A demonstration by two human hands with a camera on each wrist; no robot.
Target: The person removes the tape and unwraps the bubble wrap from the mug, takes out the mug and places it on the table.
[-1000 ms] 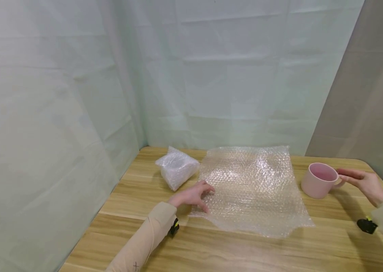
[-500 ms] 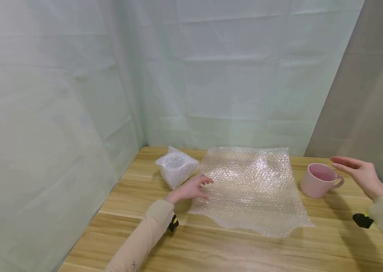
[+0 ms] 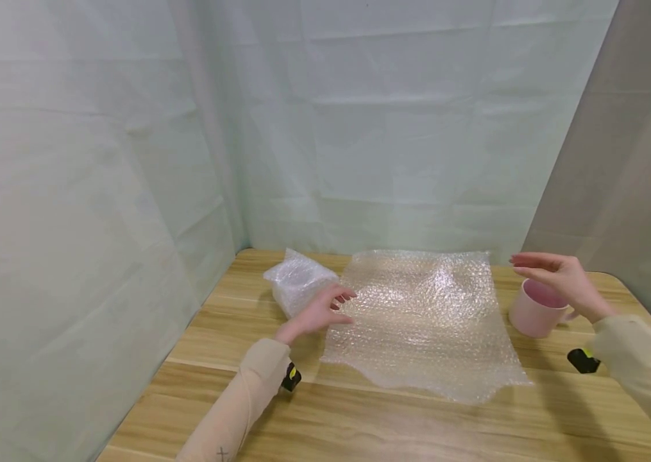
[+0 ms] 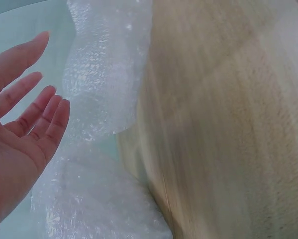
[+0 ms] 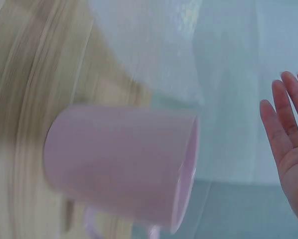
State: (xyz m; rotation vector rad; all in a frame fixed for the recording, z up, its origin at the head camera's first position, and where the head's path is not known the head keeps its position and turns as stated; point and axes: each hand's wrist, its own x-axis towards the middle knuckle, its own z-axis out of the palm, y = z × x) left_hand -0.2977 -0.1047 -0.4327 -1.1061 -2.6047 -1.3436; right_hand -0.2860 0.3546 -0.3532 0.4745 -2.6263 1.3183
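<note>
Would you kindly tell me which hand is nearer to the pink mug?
The right hand, which hovers just above the pink mug without touching it. The left hand is farther off, by the left edge of the bubble wrap sheet.

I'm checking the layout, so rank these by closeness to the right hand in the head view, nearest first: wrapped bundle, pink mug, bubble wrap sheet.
1. Pink mug: right side, partly behind the right hand.
2. Bubble wrap sheet: in the middle.
3. Wrapped bundle: left side.
</note>
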